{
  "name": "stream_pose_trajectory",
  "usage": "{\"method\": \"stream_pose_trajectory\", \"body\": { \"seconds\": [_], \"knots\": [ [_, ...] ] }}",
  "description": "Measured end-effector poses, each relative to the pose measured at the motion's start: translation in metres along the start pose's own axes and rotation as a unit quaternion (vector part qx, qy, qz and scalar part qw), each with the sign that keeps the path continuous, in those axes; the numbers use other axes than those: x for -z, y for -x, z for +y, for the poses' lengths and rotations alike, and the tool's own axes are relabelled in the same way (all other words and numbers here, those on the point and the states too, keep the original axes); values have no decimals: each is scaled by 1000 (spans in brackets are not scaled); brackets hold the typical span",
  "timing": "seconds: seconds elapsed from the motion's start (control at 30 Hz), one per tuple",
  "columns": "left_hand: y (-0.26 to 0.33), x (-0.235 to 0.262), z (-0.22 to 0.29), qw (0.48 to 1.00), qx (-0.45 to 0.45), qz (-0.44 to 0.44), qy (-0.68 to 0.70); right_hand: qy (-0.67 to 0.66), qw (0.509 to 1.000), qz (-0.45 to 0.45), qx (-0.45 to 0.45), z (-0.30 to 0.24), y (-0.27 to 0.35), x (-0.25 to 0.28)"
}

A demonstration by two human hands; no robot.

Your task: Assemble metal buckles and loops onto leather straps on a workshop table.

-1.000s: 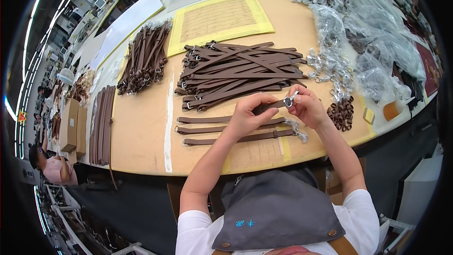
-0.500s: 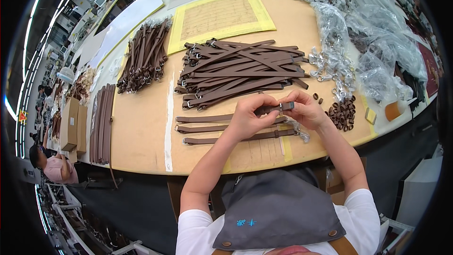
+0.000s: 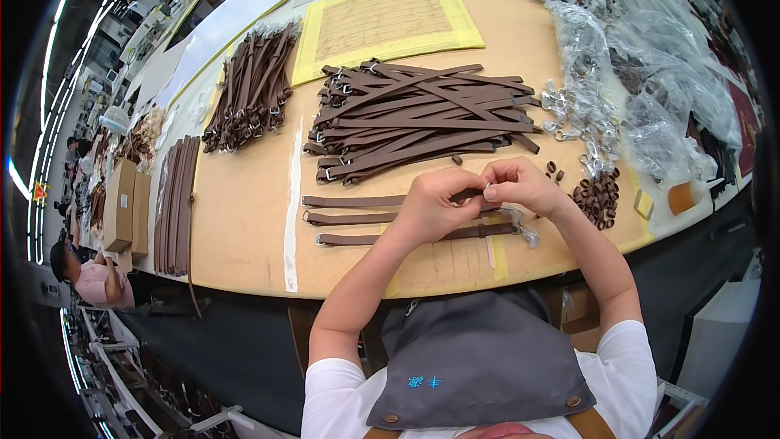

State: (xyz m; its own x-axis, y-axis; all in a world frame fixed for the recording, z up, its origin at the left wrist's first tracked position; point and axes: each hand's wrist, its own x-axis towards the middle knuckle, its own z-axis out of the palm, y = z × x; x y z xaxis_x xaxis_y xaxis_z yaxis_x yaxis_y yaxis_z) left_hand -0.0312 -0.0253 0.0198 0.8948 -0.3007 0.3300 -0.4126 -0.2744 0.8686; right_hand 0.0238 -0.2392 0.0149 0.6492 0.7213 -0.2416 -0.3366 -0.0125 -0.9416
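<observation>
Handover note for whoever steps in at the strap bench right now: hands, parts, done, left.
Left hand and right hand: both pinch one brown strap at its end, fingertips together above the table.
Done, apparently: three straps laid flat in a row left of the hands.
Left: large strap pile behind; small brown loops and metal clips to the right.

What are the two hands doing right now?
Left hand: closed, pinching the brown strap.
Right hand: closed on the same strap's end; whether it also holds a small metal piece cannot be told.
</observation>
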Motion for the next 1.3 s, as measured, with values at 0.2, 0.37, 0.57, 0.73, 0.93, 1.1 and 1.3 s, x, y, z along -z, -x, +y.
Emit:
{"method": "stream_pose_trajectory", "body": {
  "seconds": [0.2,0.37,0.57,0.73,0.93,1.1,1.3],
  "knots": [
    [-3,1,2,998,23,8,-52,5,999,33,-10,5,-6,-3],
    [-5,4,-5,998,29,-20,-49,-20,999,19,-23,8,-5,6],
    [-5,1,-7,997,49,-28,-44,-14,1000,3,-23,6,-4,9],
    [-6,0,-5,996,69,-36,-48,-17,1000,2,-25,5,-3,8],
    [-5,-1,-7,996,68,-39,-40,-7,1000,3,-22,6,-3,8],
    [-4,-1,-9,996,54,-41,-49,7,1000,5,-18,8,-4,8],
    [-4,-1,-7,997,42,-47,-48,25,999,20,-17,14,-3,6]
  ]
}}
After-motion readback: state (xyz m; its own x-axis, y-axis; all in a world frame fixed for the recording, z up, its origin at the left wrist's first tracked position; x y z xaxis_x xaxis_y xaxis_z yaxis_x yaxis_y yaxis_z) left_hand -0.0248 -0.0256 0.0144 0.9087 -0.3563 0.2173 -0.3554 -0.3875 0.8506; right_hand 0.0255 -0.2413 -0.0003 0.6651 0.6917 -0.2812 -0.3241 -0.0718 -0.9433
